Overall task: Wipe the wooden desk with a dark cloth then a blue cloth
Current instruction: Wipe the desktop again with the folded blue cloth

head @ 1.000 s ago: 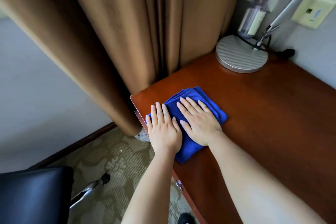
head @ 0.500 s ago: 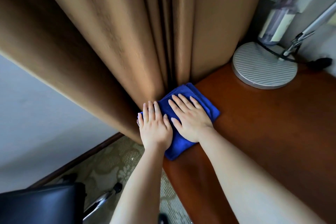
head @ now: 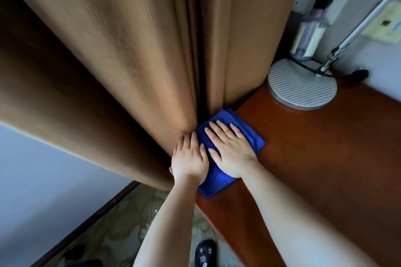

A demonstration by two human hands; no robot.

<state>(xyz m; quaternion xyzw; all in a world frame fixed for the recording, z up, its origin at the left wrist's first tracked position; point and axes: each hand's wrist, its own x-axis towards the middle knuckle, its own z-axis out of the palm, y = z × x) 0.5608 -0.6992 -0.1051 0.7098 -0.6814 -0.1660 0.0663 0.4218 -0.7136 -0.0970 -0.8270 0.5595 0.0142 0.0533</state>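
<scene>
No legible text, brand, number or sign anywhere in the head view. Pale label on the bottle (head: 307, 39) by the wall: blurred, no characters resolve. Yellowish wall plate (head: 386, 25) carries a small dark mark and a bluish mark; neither can be read.

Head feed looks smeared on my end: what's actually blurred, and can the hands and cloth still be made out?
Head view: motion streaks smear the curtain and soften the bottle by the wall; wide-angle bending curves the edges. The left hand and right hand, flat on the blue cloth, stay fairly sharp. Soft sheen on the desk, no harsh glare.
</scene>
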